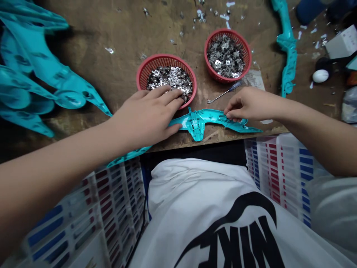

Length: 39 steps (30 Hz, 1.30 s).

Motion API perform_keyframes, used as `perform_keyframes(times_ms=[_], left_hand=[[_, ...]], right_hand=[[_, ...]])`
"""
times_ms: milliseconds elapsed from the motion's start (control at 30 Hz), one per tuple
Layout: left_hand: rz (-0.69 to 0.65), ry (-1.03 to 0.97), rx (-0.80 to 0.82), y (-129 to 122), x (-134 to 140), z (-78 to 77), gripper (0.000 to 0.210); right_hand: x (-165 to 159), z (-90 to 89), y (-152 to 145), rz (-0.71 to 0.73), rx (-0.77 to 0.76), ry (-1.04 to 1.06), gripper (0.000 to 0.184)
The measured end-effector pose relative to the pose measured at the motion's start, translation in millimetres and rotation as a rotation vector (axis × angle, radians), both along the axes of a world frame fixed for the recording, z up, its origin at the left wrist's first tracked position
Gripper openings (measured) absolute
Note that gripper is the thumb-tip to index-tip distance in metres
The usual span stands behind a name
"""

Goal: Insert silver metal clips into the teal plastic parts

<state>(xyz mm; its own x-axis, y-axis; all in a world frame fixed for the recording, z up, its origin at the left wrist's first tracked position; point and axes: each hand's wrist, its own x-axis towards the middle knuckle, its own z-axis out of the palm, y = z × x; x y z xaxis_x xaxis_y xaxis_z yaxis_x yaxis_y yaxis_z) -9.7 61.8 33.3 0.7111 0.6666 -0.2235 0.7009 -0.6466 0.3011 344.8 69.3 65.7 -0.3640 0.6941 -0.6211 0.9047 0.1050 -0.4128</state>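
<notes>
A long teal plastic part with a bow-like outline lies along the table's front edge, its ribbed inner side up. My left hand is stretched across it, thumb by the part and fingertips over the small metal clips in a red basket. Those fingers are extended and apart. My right hand is pinched against the part's right arm; whatever sits between its fingertips is hidden. Just beyond that hand lies a small screwdriver-like tool with a thin metal shaft.
A second red basket of metal pieces stands farther back. Teal parts are piled at the left, and another teal part lies at the right. Loose bits dot the table. White plastic crates flank my lap below the table's edge.
</notes>
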Motion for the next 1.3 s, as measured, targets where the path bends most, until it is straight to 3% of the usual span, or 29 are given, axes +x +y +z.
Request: perform_keyframes(times_ms=[233,400,700,1300], left_hand=[[-0.012,-0.008,-0.013,0,1,2.1,0.073],[-0.020,0.031,0.000,2,2,5.3,0.072],[-0.005,0.039,-0.040,9,3,8.0,0.071],[-0.013,0.125,0.054,12,2,0.4,0.070]], right_hand=[[-20,10.5,-14,0.036,0.185,-0.088,0.017],[-20,8.2,-20,0.096,0.256,-0.186,0.006],[-28,9.6,-22,0.199,0.235,-0.266,0.016],[-31,19.2,-16,0.304,0.159,-0.274,0.021]])
